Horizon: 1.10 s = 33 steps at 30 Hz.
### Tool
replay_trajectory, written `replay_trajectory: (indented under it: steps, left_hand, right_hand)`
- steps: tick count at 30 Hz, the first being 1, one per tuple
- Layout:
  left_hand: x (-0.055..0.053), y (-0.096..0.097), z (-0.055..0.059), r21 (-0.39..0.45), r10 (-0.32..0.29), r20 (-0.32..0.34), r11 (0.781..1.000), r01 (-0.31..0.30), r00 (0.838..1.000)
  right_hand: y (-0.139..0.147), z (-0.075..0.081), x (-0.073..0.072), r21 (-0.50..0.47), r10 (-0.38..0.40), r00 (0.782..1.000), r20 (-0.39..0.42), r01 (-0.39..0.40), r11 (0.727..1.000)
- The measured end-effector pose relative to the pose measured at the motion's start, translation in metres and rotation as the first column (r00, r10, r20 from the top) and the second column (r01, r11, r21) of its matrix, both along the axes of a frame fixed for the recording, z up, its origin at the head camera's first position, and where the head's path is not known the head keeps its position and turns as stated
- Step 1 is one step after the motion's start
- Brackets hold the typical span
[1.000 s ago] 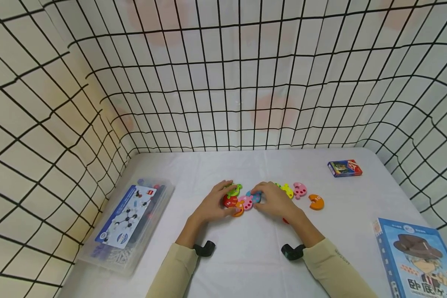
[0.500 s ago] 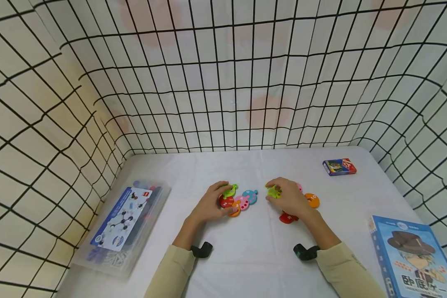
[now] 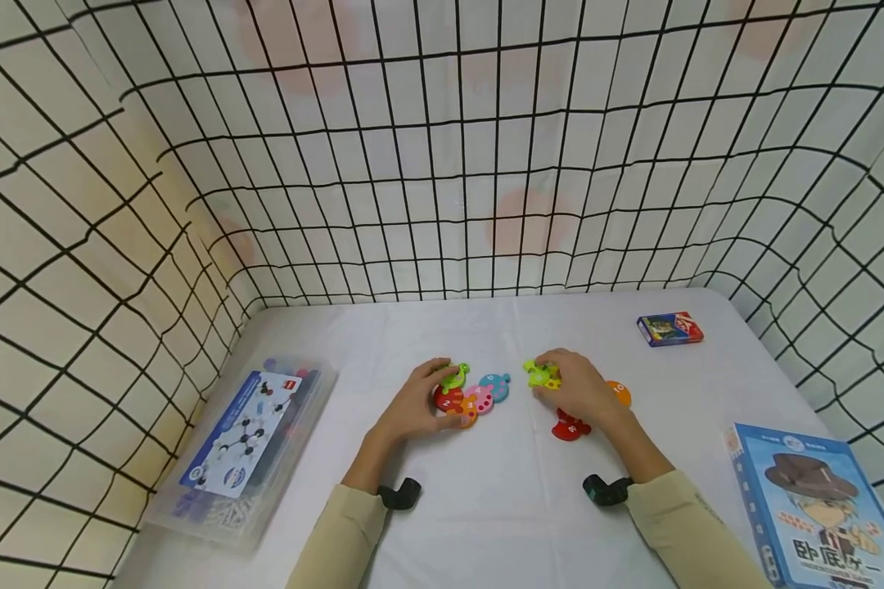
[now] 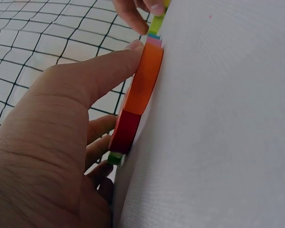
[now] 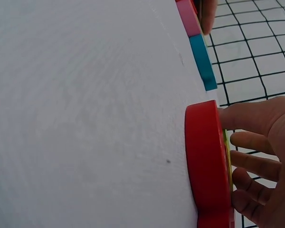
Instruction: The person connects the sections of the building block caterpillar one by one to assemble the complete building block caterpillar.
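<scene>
My left hand point(image 3: 412, 404) holds the near-left end of a joined chain of flat animal-shaped puzzle pieces, thumb at the orange piece point(image 4: 145, 80) and fingers around the green and red pieces point(image 4: 126, 133). A pink piece point(image 3: 483, 397) and a blue piece point(image 3: 496, 387) continue that chain to the right. Across a small gap, my right hand point(image 3: 576, 386) pinches a green puzzle piece point(image 3: 536, 374); a yellow one shows beside it, partly under the fingers. Just below that hand lies a red piece point(image 3: 569, 428), large in the right wrist view. An orange piece point(image 3: 619, 393) is partly hidden behind the right hand.
On the left stands a clear plastic box point(image 3: 265, 499) with a molecule-model label. A small card box point(image 3: 670, 329) lies at the back right, a blue game box point(image 3: 818, 499) at the front right. Black wire grid point(image 3: 442, 172) encloses the white table point(image 3: 479, 523).
My right hand has left the blue piece and moved right to the green piece, which has shifted slightly left since half a second ago. The left hand stays on the chain.
</scene>
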<state>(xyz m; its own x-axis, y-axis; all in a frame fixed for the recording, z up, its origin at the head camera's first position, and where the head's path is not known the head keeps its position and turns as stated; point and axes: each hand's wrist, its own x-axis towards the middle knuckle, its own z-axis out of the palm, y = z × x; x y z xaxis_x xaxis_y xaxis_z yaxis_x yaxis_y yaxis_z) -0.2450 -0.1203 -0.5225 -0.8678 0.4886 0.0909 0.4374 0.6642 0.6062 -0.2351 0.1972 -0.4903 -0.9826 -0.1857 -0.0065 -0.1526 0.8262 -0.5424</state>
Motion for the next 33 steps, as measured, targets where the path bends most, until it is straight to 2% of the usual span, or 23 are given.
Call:
replay_trajectory:
  steps: [9, 19, 33]
  left_hand:
    - [0.0007, 0.0014, 0.0002, 0.031, 0.002, -0.028, 1.000, -0.001, 1.000]
    - [0.0004, 0.0029, -0.0007, 0.032, 0.065, 0.022, 0.997, -0.066, 0.998]
    - [-0.0012, 0.0014, -0.0040, 0.018, 0.047, 0.018, 0.999, -0.048, 0.999]
  right_hand:
    - [-0.0046, -0.0077, -0.0047, 0.038, -0.031, 0.999, -0.006, 0.031, 0.999]
    - [-0.0032, -0.0093, -0.0057, 0.040, -0.005, 0.999, -0.055, 0.007, 0.999]
    - [-0.0046, -0.0075, -0.0046, 0.031, -0.024, 0.999, -0.045, 0.025, 0.999]
